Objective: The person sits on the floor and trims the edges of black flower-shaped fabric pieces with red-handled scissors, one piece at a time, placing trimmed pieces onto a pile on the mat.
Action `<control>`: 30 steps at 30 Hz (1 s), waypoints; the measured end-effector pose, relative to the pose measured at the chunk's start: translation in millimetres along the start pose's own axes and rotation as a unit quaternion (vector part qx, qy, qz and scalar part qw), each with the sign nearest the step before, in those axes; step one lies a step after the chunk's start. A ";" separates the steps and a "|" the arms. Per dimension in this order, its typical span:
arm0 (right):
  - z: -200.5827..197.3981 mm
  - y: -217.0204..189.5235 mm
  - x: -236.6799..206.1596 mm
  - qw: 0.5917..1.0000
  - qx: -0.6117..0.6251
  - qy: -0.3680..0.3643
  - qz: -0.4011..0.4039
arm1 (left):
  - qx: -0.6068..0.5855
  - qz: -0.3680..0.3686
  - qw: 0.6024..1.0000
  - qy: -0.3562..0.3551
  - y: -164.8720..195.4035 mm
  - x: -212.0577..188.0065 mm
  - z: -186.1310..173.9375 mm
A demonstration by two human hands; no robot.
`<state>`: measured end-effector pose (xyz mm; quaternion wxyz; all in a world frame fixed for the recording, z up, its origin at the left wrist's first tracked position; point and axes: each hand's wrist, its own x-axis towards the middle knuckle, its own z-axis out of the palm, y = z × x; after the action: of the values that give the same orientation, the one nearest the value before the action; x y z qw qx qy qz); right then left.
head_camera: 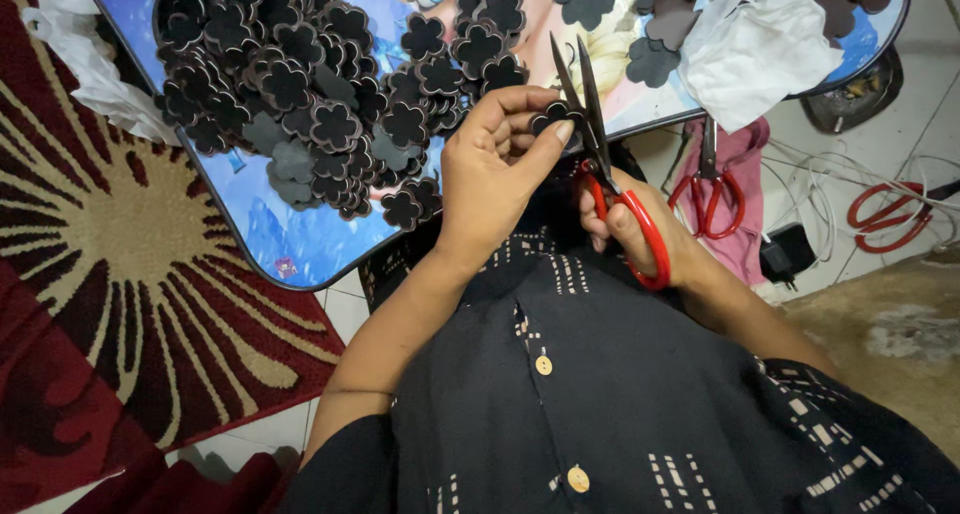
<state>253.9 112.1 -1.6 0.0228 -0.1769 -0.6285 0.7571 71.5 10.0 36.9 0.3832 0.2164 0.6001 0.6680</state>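
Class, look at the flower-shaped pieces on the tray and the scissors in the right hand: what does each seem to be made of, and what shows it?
Flower pieces: probably foam or felt sheet; matte, dark, thick cut edges, no shine.
Scissors: dark metal blades, dull grey; glossy red loop handles, likely plastic-coated.
Tray: smooth printed top, slightly glossy; material underneath unclear.

Red patterned rug (120, 274) left; white cloth (755, 49) on tray; spare red scissors (708, 189) on floor.
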 end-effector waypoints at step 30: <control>-2.7 -8.1 -1.6 0.998 -0.051 -0.014 0.038 | -0.014 0.028 0.999 0.025 0.7 1.4 -8.6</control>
<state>254.7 115.9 6.2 -0.0241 -0.1914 -0.6590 0.7270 64.0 5.6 35.7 0.3522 0.2111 0.5935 0.6922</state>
